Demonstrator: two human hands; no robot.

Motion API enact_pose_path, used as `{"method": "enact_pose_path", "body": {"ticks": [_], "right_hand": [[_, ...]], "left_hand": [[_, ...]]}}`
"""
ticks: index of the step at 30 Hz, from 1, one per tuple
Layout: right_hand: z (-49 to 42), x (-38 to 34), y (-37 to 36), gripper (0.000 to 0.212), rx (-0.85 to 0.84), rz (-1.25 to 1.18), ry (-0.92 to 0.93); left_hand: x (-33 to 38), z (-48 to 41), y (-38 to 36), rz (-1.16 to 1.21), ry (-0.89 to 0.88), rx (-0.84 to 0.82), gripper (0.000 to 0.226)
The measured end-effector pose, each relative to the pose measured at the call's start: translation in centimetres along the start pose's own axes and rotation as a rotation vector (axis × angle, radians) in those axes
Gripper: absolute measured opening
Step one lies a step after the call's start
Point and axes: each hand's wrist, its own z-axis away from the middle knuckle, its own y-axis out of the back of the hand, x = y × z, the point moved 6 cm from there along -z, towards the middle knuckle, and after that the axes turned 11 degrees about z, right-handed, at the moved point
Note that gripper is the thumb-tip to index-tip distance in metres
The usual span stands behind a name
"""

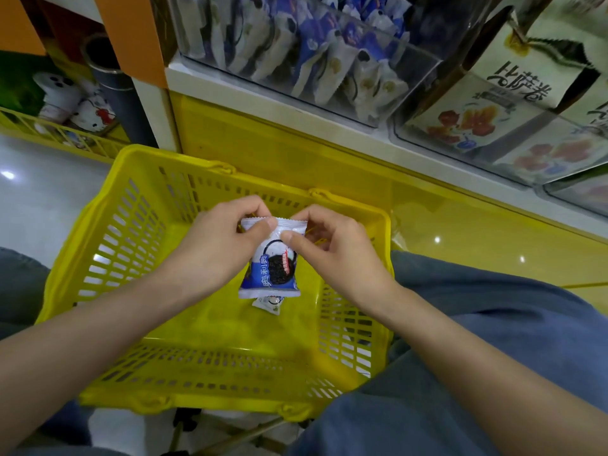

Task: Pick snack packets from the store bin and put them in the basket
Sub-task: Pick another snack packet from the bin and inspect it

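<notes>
- Left hand pinching snack packet at its top edge.
- Right hand pinching same packet, above yellow basket.
- Second packet lying on basket floor.

Packet between left hand and right hand over basket; seemingly second packet below

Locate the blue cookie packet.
Head view, centre: the blue cookie packet hangs over the yellow basket, its top edge pinched between left hand and right hand, above a small packet lying inside.
</notes>
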Motion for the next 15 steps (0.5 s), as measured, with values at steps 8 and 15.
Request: {"method": "enact_pose_path", "body": {"ticks": [8, 15], "right_hand": [[0.0, -0.4, 1.3, 0.006, 0.171, 0.158, 0.079], [0.2, -1.1, 2.0, 0.003, 0.263, 0.118, 0.132]], "left_hand": [[-0.6, -0.3, -0.6, 0.247, 0.225, 0.083, 0.017], [-2.2, -0.1, -1.6, 0.438, 0.524, -0.004, 0.053]]}}
